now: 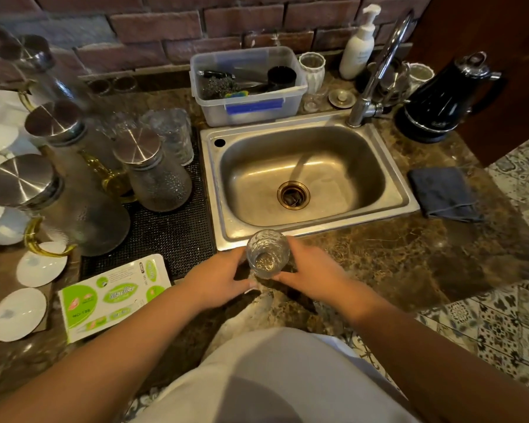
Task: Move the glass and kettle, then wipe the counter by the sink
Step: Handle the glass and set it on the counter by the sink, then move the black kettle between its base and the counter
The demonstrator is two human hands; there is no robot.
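Glass [268, 254]: clear, upright, mouth up, long axis vertical; clasped between left hand [219, 277] and right hand [313, 277], one on each side, at the counter's [379, 257] near edge, just short of the sink [223, 190] rim.
Kettle [440, 99]: black, upright, spout pointing right; far beyond the right hand, past the faucet [379, 65].
Cloth [443, 193]: folded, grey, beyond the right hand beside the sink.
Open counter: right of the right hand.
Mat [171, 236], jugs [153, 175]: crowded beyond the left hand.
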